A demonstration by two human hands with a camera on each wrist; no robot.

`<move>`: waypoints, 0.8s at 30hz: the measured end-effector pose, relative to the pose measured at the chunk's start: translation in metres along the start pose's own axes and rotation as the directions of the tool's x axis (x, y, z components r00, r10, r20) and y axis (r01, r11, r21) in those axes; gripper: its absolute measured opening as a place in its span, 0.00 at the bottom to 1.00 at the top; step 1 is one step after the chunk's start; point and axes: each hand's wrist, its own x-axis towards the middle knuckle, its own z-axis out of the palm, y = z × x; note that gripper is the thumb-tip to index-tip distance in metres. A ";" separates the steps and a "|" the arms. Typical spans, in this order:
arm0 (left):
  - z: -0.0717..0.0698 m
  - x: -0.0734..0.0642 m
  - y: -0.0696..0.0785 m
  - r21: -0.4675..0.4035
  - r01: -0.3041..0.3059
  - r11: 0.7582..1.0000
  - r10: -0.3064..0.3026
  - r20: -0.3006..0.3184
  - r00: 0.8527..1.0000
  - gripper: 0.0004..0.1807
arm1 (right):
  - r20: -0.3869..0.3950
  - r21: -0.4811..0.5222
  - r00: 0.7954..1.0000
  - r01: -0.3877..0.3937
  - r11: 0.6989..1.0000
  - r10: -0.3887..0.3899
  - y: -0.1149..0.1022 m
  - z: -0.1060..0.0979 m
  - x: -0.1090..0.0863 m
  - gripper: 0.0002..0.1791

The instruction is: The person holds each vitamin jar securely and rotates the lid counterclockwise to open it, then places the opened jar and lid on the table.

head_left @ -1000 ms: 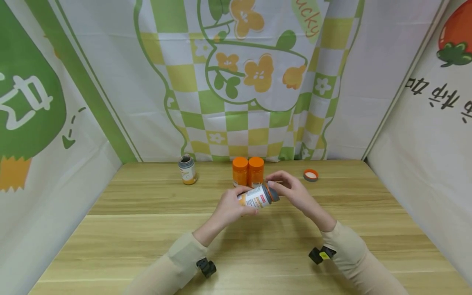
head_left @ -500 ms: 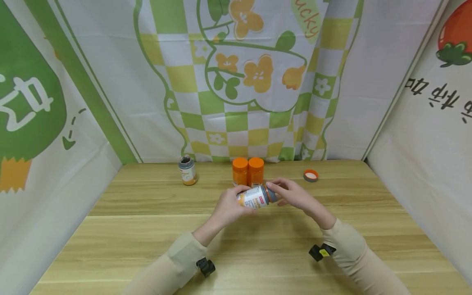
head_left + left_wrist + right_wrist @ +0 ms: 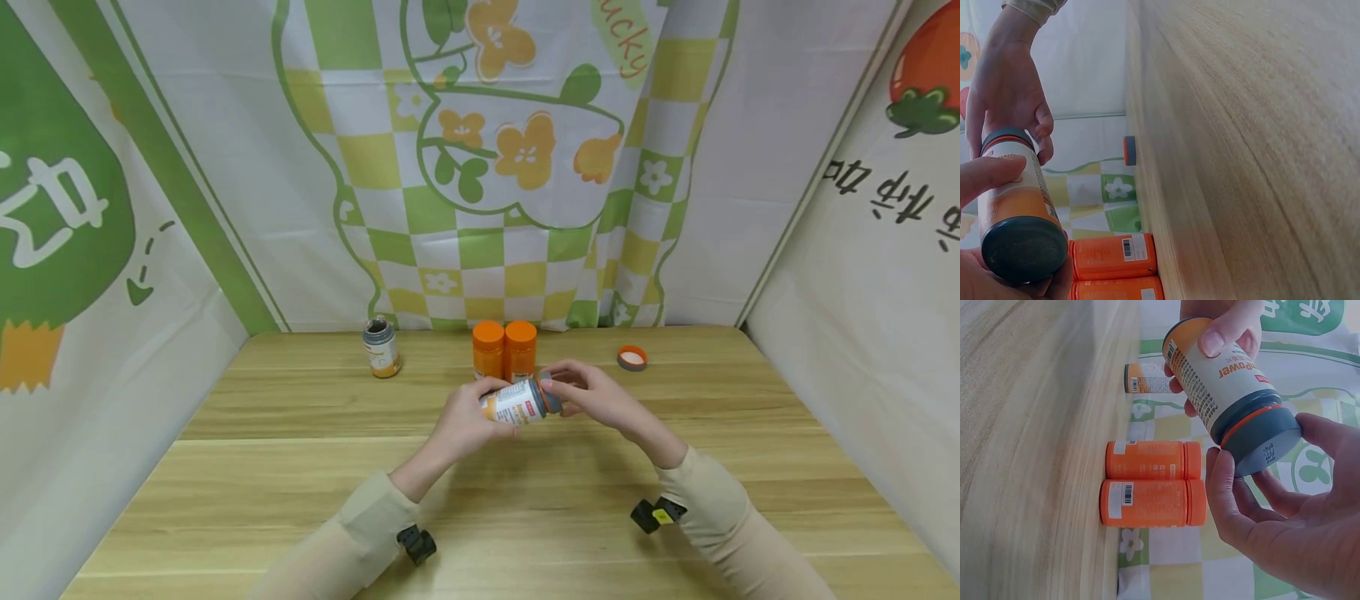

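I observe the white-labelled bottle (image 3: 519, 404) held above the counter (image 3: 300, 500), on the near side of two orange bottles (image 3: 489, 348). The left hand (image 3: 467, 419) is clamped round its body, the cap end projecting right from that grip. The right hand (image 3: 609, 402) has thumb and fingers pinched on the rim of the grey cap (image 3: 1263, 442). Long axis: tilted, running left to right, cap rightward, base leftward. An uncapped bottle (image 3: 382, 350) stands upright far left; a loose lid (image 3: 632, 358) lies far right.
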 end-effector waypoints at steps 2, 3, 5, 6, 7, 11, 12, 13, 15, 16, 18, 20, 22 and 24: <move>-0.001 0.000 0.000 0.000 0.003 1.000 -0.003 0.002 1.000 0.31 | -0.003 -0.009 1.000 0.021 1.000 -0.021 0.000 0.000 0.000 0.27; -0.001 0.000 0.000 0.002 0.004 1.000 -0.004 0.004 1.000 0.31 | -0.003 -0.012 0.999 0.032 0.999 -0.032 0.000 -0.001 -0.001 0.26; -0.001 -0.001 0.001 0.003 0.010 1.000 -0.010 0.006 1.000 0.32 | -0.003 -0.018 0.999 0.053 0.998 -0.054 0.000 -0.001 -0.001 0.26; -0.002 -0.001 0.001 0.004 0.013 1.000 -0.013 0.007 1.000 0.32 | -0.004 -0.017 0.998 0.062 0.998 -0.062 0.000 -0.001 -0.002 0.25; -0.002 -0.001 0.002 0.000 0.018 1.000 -0.018 0.007 1.000 0.32 | -0.005 -0.018 0.998 0.070 0.997 -0.070 0.000 -0.001 -0.002 0.25; -0.002 -0.002 0.003 -0.025 0.035 0.999 -0.034 0.017 0.999 0.31 | 0.003 -0.012 0.994 0.108 0.994 -0.108 0.000 -0.002 -0.004 0.24; -0.002 -0.002 0.003 -0.033 0.038 0.999 -0.037 0.020 0.999 0.31 | 0.003 -0.010 0.993 0.117 0.993 -0.117 -0.001 -0.002 -0.004 0.24; -0.002 -0.002 0.002 -0.041 0.040 0.998 -0.040 0.023 0.999 0.31 | 0.005 -0.011 0.992 0.128 0.992 -0.128 -0.001 -0.002 -0.004 0.24; -0.002 -0.002 0.002 -0.052 0.043 0.998 -0.042 0.028 0.999 0.31 | 0.006 -0.016 0.988 0.155 0.988 -0.155 -0.001 -0.003 -0.005 0.23; -0.002 -0.002 0.002 -0.054 0.044 0.998 -0.043 0.029 0.999 0.31 | 0.004 -0.024 0.986 0.168 0.985 -0.168 -0.001 -0.003 -0.005 0.23; -0.002 -0.002 0.002 -0.054 0.042 0.998 -0.041 0.030 0.999 0.31 | -0.001 -0.039 0.981 0.192 0.981 -0.192 -0.001 -0.003 -0.005 0.23; -0.002 -0.002 0.002 -0.058 0.044 0.997 -0.042 0.032 0.999 0.31 | 0.001 -0.046 0.975 0.222 0.974 -0.222 0.000 -0.004 -0.004 0.23; -0.002 -0.002 0.002 -0.061 0.048 0.997 -0.046 0.036 0.998 0.31 | 0.005 -0.049 0.970 0.244 0.969 -0.244 0.000 -0.005 -0.004 0.23; -0.002 -0.003 0.002 -0.072 0.056 0.996 -0.053 0.040 0.998 0.31 | 0.010 -0.039 0.965 0.261 0.964 -0.261 0.000 -0.005 -0.004 0.23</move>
